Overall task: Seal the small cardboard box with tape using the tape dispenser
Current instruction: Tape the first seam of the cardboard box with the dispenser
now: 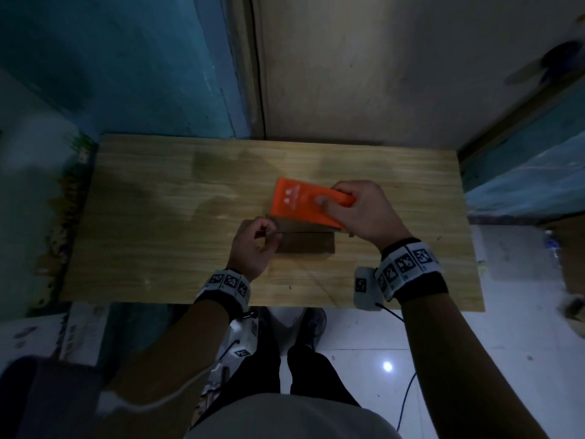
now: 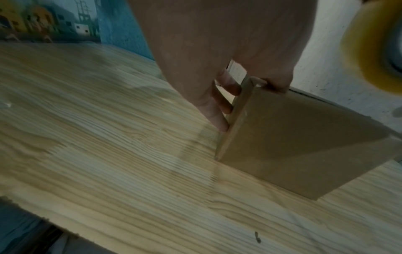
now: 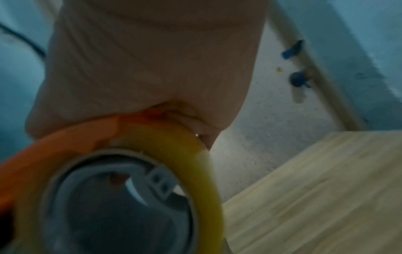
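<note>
2 hands work a small cardboard box (image 1: 304,240) on the wooden table (image 1: 158,248): left hand (image 1: 253,248) pinches its light, stiff corner; right hand (image 1: 364,210) grips the orange tape dispenser (image 1: 300,201) above.

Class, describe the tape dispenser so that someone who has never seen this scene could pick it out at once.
Find the wooden table. Near its middle, the right hand grips the tape dispenser over the small cardboard box. It is bright orange, unlike the brown box.

Home room: painted walls (image 1: 126,58), tiled floor (image 1: 474,359).
</note>
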